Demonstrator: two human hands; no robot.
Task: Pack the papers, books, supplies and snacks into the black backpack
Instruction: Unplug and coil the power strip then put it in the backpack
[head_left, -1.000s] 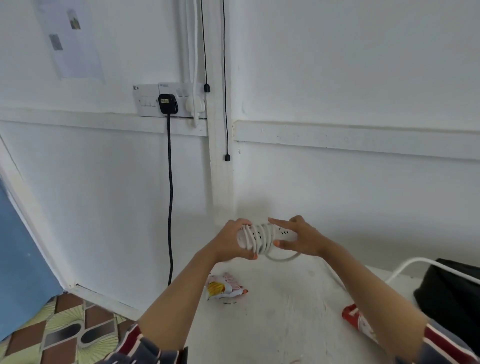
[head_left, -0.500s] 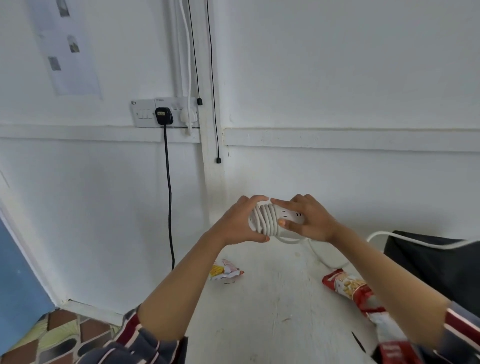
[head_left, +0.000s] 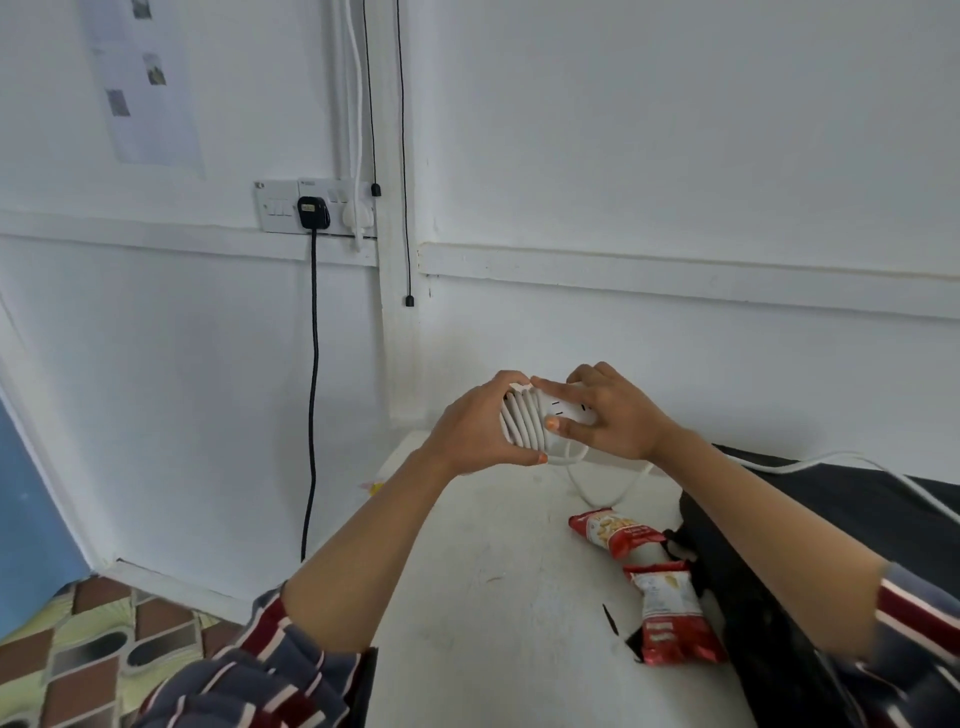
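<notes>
Above table (head_left: 467, 597), both hands' fingers (head_left: 550, 388) curl round cord-wrapped power strip (head_left: 563, 413).

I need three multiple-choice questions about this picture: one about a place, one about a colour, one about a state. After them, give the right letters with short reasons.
1. The red snack packets lie: A) on the floor; B) on the white table beside the black backpack; C) in a hand.
2. The plug with the hanging cable is: A) black; B) red; C) green.
3. The power strip is: A) flat on the table; B) held in both hands, cord wound round it; C) inside the backpack.
Answers: 1 B, both rest by the backpack. 2 A, it is black like its cable. 3 B, left hand and right hand grip it.
</notes>
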